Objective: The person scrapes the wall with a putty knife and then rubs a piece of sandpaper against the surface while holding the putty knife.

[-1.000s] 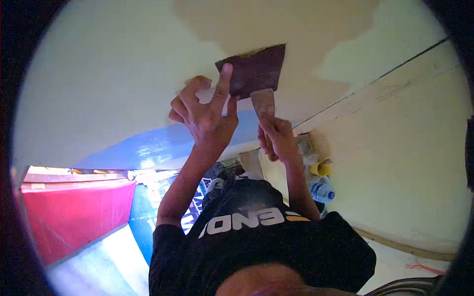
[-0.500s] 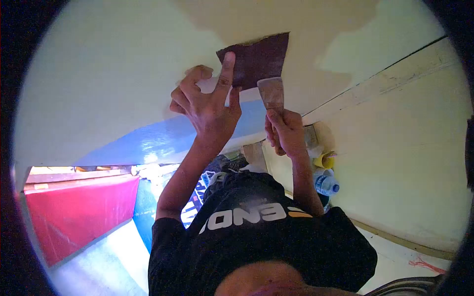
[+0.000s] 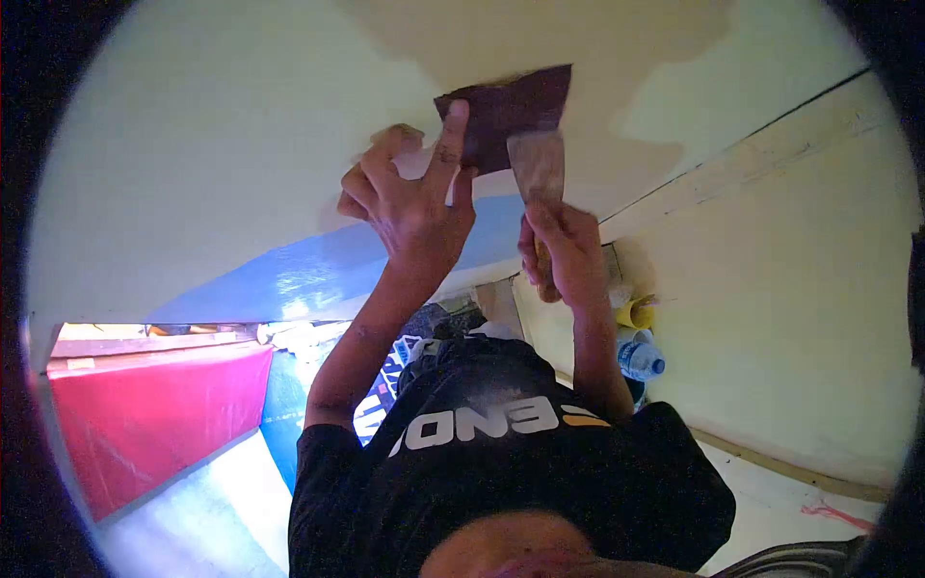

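The left hand (image 3: 416, 212) is spread, not closed round anything: its index finger presses flat on the left part of the dark sheet (image 3: 515, 106), its thumb reaches up to the lower edge, and the other fingers curl away toward 10 o'clock. The right hand (image 3: 568, 252) is wrapped firmly round the handle of the scraper (image 3: 538, 169), thumb along it, with the blade pointing to 12 o'clock and overlapping the sheet's 5 o'clock corner. The sheet lies against the pale surface (image 3: 222, 164), just past 12 o'clock in the view. The plastic bottle (image 3: 638, 358) is near 4 o'clock, the red panel (image 3: 164, 419) at 8 o'clock. Compared with half a second ago, the blade covers more of that corner, while the left index finger stays pressed on the sheet
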`<state>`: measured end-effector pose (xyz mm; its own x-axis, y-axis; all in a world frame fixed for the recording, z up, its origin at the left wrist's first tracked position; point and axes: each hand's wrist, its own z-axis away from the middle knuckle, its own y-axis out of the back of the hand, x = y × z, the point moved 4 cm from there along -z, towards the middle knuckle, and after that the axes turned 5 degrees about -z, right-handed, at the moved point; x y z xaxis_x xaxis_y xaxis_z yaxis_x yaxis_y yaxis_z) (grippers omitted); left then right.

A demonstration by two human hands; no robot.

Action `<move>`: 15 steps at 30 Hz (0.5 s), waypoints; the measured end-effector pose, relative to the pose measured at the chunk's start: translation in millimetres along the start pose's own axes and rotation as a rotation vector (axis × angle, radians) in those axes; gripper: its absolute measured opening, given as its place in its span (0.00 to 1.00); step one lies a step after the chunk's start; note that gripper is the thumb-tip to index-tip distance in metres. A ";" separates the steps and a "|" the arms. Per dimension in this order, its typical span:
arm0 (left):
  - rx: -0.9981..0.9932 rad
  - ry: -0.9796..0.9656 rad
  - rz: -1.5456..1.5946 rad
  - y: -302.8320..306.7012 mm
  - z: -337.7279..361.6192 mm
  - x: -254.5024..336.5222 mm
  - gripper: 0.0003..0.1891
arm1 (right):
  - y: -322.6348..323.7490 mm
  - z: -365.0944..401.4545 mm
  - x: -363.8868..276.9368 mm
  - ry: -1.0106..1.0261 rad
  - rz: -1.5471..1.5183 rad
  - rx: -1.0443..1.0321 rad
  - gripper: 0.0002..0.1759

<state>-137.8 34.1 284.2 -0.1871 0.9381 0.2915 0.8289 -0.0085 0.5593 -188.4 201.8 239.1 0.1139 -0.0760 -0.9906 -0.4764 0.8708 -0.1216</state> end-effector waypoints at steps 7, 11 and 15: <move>0.027 -0.012 0.044 -1.0 0.2 -4.1 0.40 | 13.5 -9.6 4.7 -0.131 0.033 0.023 0.21; 0.043 0.004 0.061 -3.0 2.0 -2.3 0.40 | 17.6 8.1 19.9 -0.128 -0.021 0.019 0.21; 0.039 0.006 0.053 -3.1 1.1 0.6 0.39 | -7.0 11.7 -30.7 -0.035 0.005 -0.032 0.21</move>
<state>-139.9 35.0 281.7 -0.1453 0.9344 0.3251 0.8576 -0.0449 0.5123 -178.4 203.7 271.1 0.1413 -0.0540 -0.9885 -0.5043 0.8553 -0.1189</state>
